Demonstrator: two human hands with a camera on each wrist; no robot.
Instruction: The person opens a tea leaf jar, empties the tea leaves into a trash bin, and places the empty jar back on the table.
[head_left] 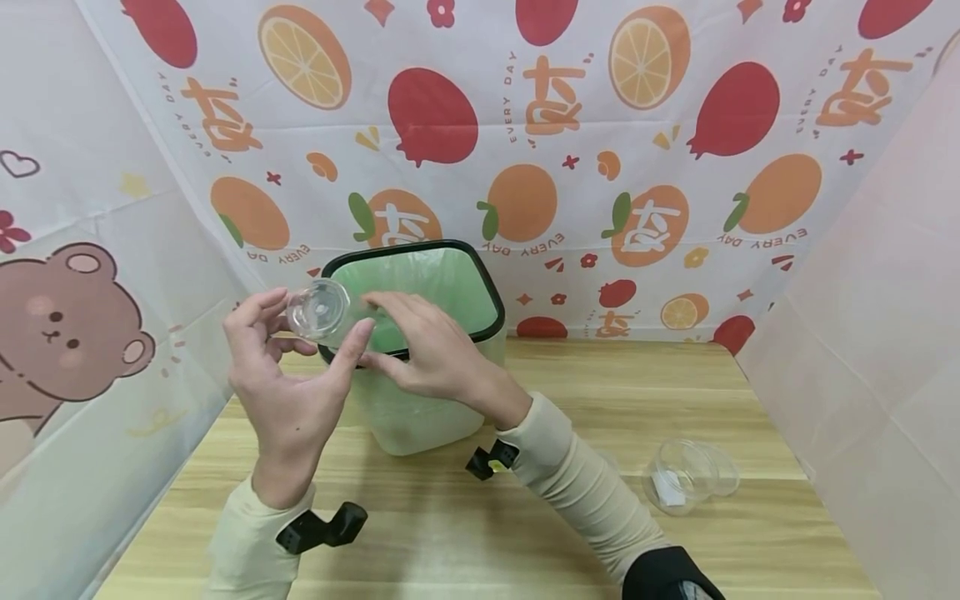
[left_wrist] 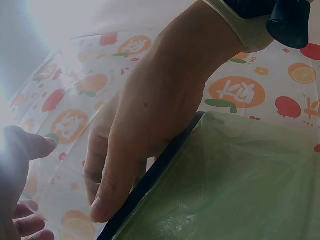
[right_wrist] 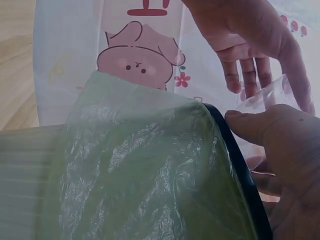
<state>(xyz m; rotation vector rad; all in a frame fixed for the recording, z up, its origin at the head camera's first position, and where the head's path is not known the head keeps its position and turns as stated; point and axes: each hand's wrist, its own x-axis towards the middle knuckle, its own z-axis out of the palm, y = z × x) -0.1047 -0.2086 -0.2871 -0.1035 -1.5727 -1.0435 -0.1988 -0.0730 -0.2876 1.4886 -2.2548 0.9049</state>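
A small clear plastic cup [head_left: 318, 308] is held over the near left rim of a bin, its round end facing the head camera. My left hand [head_left: 288, 383] grips it, fingers on its left side and thumb on its right. My right hand [head_left: 431, 346] holds the cup from the right with curved fingers. In the right wrist view the cup [right_wrist: 272, 95] shows between both hands, its lower part hidden behind my right thumb. Beneath the hands stands the pale green bin [head_left: 420, 417] with a black rim and a thin plastic liner [right_wrist: 130, 165] inside.
More clear plastic containers [head_left: 701, 471] lie on the wooden table [head_left: 570, 533] at the right, with a white slip among them. Fruit-printed cloth [head_left: 570, 167] hangs behind the bin; a bear-printed sheet [head_left: 67, 333] borders the left and a plain pale one the right.
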